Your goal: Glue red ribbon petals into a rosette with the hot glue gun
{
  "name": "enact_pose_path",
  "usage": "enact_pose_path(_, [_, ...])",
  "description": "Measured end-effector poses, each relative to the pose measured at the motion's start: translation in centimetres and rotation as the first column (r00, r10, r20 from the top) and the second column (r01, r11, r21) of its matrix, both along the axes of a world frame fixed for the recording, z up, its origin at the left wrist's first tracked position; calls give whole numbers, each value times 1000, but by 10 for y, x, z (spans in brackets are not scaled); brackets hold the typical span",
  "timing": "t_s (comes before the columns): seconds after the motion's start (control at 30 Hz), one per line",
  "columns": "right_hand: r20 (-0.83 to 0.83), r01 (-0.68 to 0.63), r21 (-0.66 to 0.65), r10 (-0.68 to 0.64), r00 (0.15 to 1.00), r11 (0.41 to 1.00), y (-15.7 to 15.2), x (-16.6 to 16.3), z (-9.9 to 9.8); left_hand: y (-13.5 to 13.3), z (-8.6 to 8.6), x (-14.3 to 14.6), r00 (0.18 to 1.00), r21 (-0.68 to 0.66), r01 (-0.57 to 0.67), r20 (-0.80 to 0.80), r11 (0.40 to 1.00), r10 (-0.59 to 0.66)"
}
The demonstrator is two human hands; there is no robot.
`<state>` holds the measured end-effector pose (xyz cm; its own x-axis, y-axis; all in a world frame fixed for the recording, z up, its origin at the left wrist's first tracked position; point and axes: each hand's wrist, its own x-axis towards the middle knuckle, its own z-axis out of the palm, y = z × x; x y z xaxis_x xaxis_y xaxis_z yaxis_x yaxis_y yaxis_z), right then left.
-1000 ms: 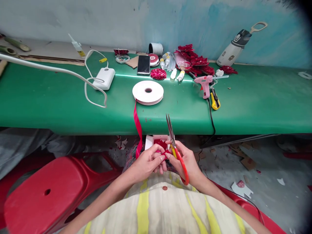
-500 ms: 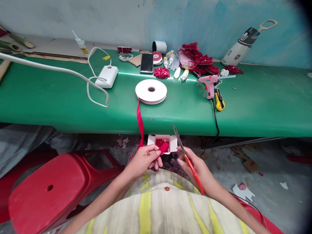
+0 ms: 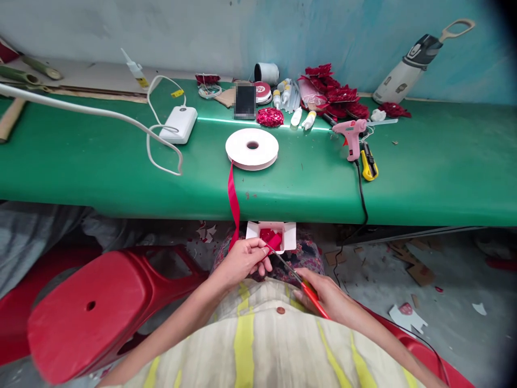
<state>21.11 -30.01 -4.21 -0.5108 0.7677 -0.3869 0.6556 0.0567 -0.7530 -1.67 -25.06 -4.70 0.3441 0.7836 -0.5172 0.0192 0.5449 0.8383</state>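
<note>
My left hand (image 3: 242, 261) pinches the free end of a red ribbon (image 3: 233, 200) that hangs down from a white spool (image 3: 252, 149) on the green table (image 3: 81, 161). My right hand (image 3: 323, 293) grips red-handled scissors (image 3: 297, 278) low over my lap, with the blade tips reaching the ribbon at my left fingers. Just beyond my hands sits a small white box (image 3: 271, 237) holding red ribbon pieces.
A red plastic stool (image 3: 97, 312) stands at my left. On the table lie a white power bank with cable (image 3: 177, 124), a pink glue gun (image 3: 350, 134), a yellow utility knife (image 3: 368, 164), glue bottles and red ribbon flowers (image 3: 335, 99). Paper scraps litter the floor at right.
My right hand swung the scissors from pointing up down to low and level, its tips now at the ribbon. My left hand kept its hold on the ribbon end.
</note>
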Motion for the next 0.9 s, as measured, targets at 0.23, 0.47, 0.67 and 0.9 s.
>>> enact_pose_path(0.23, [-82, 57, -46, -61, 995, 997, 1, -3, 4, 3, -1, 0, 1000, -7, 1, -2, 1000, -1])
enact_pose_path(0.47, [-80, 81, -68, -86, 993, 994, 1, -4, 5, 3, -1, 2, 1000, 5, 5, -2, 1000, -5])
enact_pose_path(0.67, [-87, 99, -92, -107, 990, 991, 1, -2, 2, 4, -2, 2, 1000, -3, 9, -7, 1000, -9])
enact_pose_path(0.9, [-84, 168, -15, -169, 982, 986, 2, -1, -1, 7, -4, 2, 1000, -11, 13, -13, 1000, -13])
